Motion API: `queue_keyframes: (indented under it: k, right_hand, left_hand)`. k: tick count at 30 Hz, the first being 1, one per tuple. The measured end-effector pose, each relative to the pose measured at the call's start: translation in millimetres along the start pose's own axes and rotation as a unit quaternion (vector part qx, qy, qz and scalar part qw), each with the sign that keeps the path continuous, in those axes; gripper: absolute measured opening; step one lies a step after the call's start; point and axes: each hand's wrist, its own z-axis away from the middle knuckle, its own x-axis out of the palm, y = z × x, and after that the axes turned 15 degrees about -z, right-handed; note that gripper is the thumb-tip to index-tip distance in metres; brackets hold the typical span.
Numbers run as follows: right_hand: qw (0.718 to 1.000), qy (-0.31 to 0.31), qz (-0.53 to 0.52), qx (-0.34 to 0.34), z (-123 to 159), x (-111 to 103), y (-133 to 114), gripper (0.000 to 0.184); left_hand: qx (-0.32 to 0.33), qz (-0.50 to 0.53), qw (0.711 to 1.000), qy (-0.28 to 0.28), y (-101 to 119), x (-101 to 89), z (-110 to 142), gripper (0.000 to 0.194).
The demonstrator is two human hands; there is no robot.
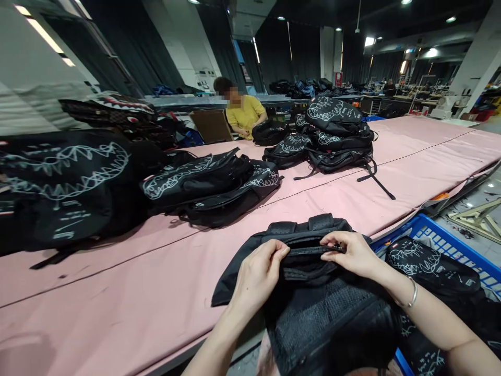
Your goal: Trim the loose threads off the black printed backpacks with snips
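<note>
A black backpack (313,318) lies at the front edge of the pink-covered table (156,292), its mesh-faced part hanging toward me. The opening near its top gapes, showing a dark inside. My left hand (260,271) pinches the left end of the opening's edge between thumb and fingers. At the right end, my right hand (348,251) grips the same edge, thumb below and fingers above. A small dark piece shows at the right fingertips, too small to name. Two padded straps (299,225) stick up behind the opening.
Black backpacks with white jagged drawings (215,188) lie along the table's left and middle. More are stacked in a pile (336,136) farther back. At right stands a blue crate (442,235) holding further backpacks. Across the table, a person in yellow (246,112) handles a black bag.
</note>
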Motion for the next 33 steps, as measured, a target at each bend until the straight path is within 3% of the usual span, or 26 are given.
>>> queue_keyframes:
  k: [2, 5, 10, 15, 18, 21, 23, 24, 25, 27, 29, 31, 33]
  right_hand:
    - [1.000, 0.022, 0.002, -0.006, -3, 0, 3, 0.004]
    - [0.999, 0.035, 0.002, 0.014, -7, 4, 6, 0.017]
    - [0.996, 0.030, -0.056, 0.065, -15, 9, 11, 0.034]
    - [0.989, 0.041, -0.128, 0.068, -24, 10, 14, 0.029]
    - [0.965, 0.098, -0.236, 0.055, -31, 1, 20, 0.029]
    - [0.956, 0.169, -0.233, 0.060, -32, -23, 41, 0.041]
    - [0.967, 0.164, -0.178, 0.074, -25, -42, 64, 0.044]
    - [0.977, 0.124, -0.152, 0.088, -20, -50, 76, 0.044]
    - [0.981, 0.086, -0.140, 0.101, -14, -55, 89, 0.043]
    - [0.984, 0.032, -0.129, 0.123, -3, -60, 114, 0.039]
    - [0.983, 0.001, -0.130, 0.132, 3, -55, 133, 0.035]
    - [0.983, -0.016, -0.131, 0.129, 1, -46, 148, 0.030]
    - [0.984, -0.014, -0.124, 0.123, -10, -36, 158, 0.026]
  left_hand:
    - [-0.017, 0.047, 0.998, -0.036, -1, -2.4, -5, 0.023]
    - [-0.010, 0.077, 0.995, -0.066, -5, -5.3, -6, 0.029]
    - [-0.049, 0.030, 0.998, -0.030, -6, -4.1, -3, 0.035]
    - [-0.064, 0.036, 0.997, -0.026, -11, 3.2, -12, 0.037]
    - [-0.052, 0.056, 0.997, 0.029, -21, 5.5, -22, 0.034]
    - [0.000, 0.022, 0.990, 0.139, -35, 7.8, -27, 0.028]
    - [0.049, -0.036, 0.972, 0.226, -48, 15.5, -22, 0.032]
    - [0.069, -0.053, 0.966, 0.244, -57, 22.7, -18, 0.036]
    - [0.074, -0.053, 0.967, 0.238, -68, 32.3, -13, 0.039]
    - [0.036, 0.016, 0.992, 0.122, -92, 56.3, -4, 0.041]
    - [-0.122, 0.120, 0.985, -0.028, -117, 79.3, 3, 0.055]
    - [-0.183, 0.153, 0.967, -0.089, -137, 91.7, 8, 0.064]
    - [-0.204, 0.182, 0.957, -0.094, -146, 89.3, 15, 0.068]
